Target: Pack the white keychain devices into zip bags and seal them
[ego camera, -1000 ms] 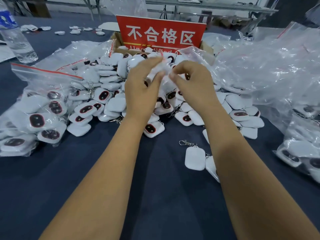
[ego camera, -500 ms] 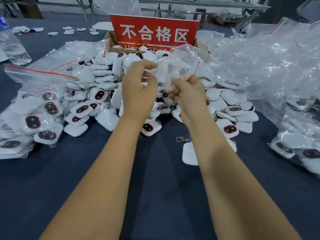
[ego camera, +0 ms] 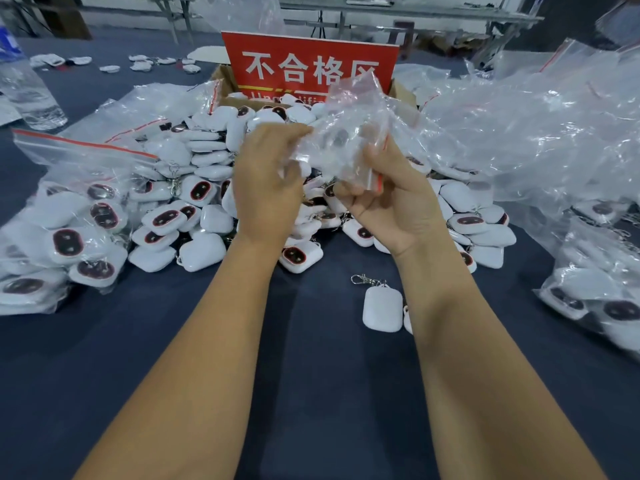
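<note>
Both hands hold one small clear zip bag with a red seal strip above the middle of the table. My left hand grips its left side and my right hand pinches the red-striped edge. A dark-faced keychain device shows faintly through the plastic. Below the hands lies a big heap of loose white keychain devices. One device with a metal clip lies face down alone, nearer to me.
Filled bags of devices lie at the left and at the right edge. A mound of empty clear bags fills the right. A red sign stands on a cardboard box behind the heap. A water bottle stands far left.
My hands have drawn apart and come a little nearer to me. The zip bag has unfolded and now stands up between them, with the right hand lower on its red strip.
</note>
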Demonstrator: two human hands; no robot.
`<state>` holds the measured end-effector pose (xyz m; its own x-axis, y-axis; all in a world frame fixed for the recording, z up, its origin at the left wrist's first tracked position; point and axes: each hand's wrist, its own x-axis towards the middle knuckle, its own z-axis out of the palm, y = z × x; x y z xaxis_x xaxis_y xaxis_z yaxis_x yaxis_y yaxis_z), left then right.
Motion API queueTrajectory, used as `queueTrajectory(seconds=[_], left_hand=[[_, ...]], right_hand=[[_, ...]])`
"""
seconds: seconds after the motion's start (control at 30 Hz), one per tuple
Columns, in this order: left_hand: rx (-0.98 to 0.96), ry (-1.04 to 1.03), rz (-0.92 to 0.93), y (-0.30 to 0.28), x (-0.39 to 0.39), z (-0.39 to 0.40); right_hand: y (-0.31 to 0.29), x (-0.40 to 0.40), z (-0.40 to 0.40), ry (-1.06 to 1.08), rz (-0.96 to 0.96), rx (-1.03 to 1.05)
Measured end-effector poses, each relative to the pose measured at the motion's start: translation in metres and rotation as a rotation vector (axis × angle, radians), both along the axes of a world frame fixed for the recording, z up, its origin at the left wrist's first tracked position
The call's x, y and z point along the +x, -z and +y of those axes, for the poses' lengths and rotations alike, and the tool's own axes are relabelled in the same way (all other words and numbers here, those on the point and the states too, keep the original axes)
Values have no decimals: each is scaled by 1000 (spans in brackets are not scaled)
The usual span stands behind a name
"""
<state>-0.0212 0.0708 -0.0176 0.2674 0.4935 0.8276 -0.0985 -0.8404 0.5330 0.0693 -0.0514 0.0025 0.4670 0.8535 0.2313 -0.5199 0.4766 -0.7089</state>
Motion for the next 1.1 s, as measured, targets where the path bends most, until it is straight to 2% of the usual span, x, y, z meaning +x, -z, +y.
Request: queueTrajectory(seconds=[0.07,0.1,0.13,0.17,0.23,0.27,0.3,0.37,0.43,0.47,0.53,0.6,0.7,0.87,0.93,1.03,1.1], left_hand=[[85,-251,-136,-5,-5,7],[97,-374,-129,-7,-8,11],[82,-456,-32,-8,-10,14],[50,-479,151,-6,-12,17],[-24,-428,486,-2,-14,21],[-47,-404,556,-1,-15,22],[-26,-399,533,-1,-17,21],[92,-366,305,-4,-14,15],[114,-123,149,-3,-8,6],[43,9,172,-3,-4,1],[-122,133,314,1,1,-5],[-195,150,352,6,5,-5],[-358,211,261,2,4,-5],[-434,214,231,-5,3,-8],[-286,124,252,-6,2,-8],[79,5,320,-3,4,-8],[129,-6,376,-1,5,-9]], right_hand=[[2,0,5,113,-85,-153],[3,1,8,203,-132,-259],[5,2,10,291,-178,-370],[8,2,12,369,-221,-473],[13,2,15,499,-297,-611],[16,2,16,553,-342,-644],[18,1,17,593,-392,-667],[20,-1,20,608,-519,-706],[20,-4,20,517,-640,-704],[20,-6,20,460,-676,-684],[18,-10,20,400,-707,-651],[15,-10,20,393,-651,-646],[15,-6,21,419,-500,-647],[20,-5,22,469,-431,-545],[19,-4,22,497,-336,-514],[17,-5,21,512,-198,-443],[16,-5,21,507,-168,-422]])
